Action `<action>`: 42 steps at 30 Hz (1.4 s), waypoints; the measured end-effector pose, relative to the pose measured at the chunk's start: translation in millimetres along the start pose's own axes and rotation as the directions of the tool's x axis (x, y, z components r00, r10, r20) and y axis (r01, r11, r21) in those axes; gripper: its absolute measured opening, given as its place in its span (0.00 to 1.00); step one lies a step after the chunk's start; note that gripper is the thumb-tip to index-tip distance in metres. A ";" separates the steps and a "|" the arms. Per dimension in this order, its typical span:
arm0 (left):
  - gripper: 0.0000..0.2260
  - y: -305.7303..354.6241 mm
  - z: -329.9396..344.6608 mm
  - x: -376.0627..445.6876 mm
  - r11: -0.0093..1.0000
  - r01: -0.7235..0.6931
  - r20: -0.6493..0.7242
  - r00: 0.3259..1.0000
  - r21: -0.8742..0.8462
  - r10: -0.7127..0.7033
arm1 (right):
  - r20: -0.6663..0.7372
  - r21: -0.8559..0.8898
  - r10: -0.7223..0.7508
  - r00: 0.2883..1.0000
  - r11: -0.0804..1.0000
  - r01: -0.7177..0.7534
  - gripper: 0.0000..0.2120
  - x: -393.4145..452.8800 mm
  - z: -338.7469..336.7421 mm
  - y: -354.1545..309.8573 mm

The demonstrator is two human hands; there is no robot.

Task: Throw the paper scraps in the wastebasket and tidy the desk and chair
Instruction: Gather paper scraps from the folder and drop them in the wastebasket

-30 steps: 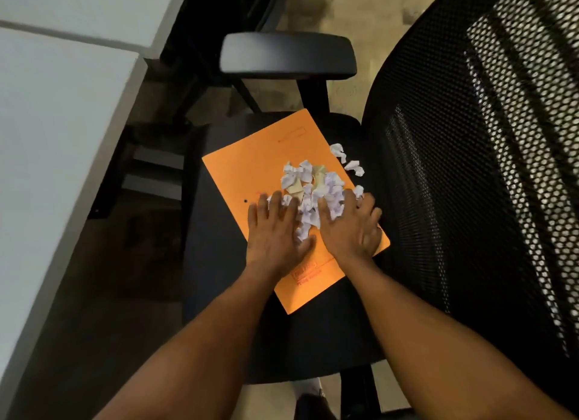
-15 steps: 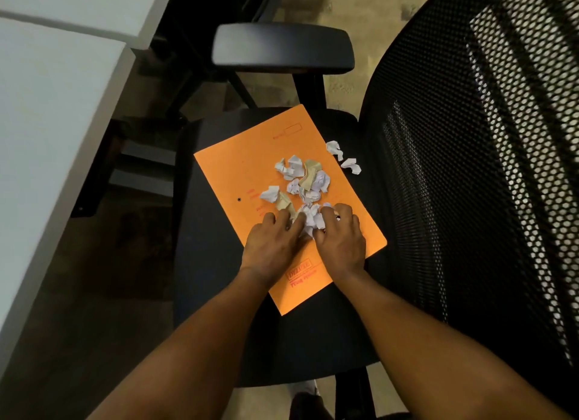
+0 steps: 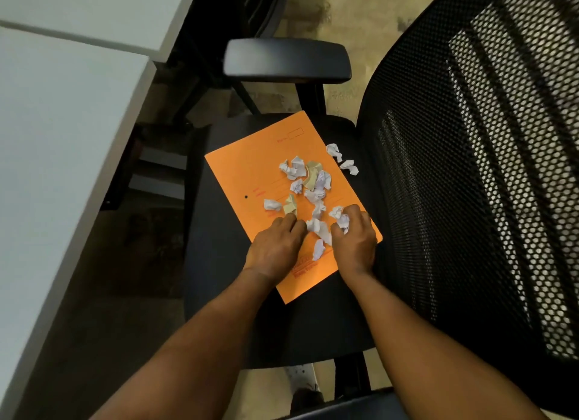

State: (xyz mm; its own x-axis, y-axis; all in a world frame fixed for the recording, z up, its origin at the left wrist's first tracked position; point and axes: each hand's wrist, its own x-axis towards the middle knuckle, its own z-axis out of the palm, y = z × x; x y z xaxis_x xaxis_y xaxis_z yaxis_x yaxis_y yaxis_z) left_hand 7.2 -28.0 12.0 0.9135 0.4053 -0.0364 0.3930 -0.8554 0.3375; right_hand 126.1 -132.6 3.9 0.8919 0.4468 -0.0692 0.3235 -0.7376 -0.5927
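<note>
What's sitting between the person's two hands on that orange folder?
In the head view, a few crumpled white paper scraps lie on the orange folder between the left hand and the right hand, which is closed on more scraps.

Support surface: black chair seat (image 3: 282, 325), mesh backrest at right. Orange folder (image 3: 250, 166) lies flat on the seat, set at an angle, one corner toward the armrest. Crumpled paper scraps (image 3: 308, 177) scattered on the folder's upper face. Two scraps (image 3: 341, 159) lie directly on the seat fabric, just beside the folder's right edge.
</note>
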 end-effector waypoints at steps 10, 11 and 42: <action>0.08 15.7 -55.0 -56.1 0.987 0.121 -0.258 0.955 -0.102 -0.144 | -0.049 0.196 -0.031 0.998 0.980 0.040 0.11 -44.0 -33.9 -60.9; 0.09 15.4 -61.4 -68.8 0.979 0.157 -0.280 0.942 -0.127 -0.187 | -0.047 0.195 -0.067 0.997 0.978 0.075 0.12 -54.0 -33.7 -69.7; 0.09 172.8 121.0 -876.5 -0.189 0.799 -0.135 -0.318 -0.572 -0.938 | 0.838 0.485 -0.516 -0.176 0.557 0.674 0.09 -816.7 92.1 -10.6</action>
State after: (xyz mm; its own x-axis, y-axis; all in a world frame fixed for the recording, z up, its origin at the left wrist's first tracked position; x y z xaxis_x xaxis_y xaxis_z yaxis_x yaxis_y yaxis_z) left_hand -712.9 -570.0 -11.7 -0.6738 0.7171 -0.1784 0.5948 0.6696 0.4448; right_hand -634.9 -443.1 -7.2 -0.5889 0.7264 -0.3544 0.6286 0.1360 -0.7657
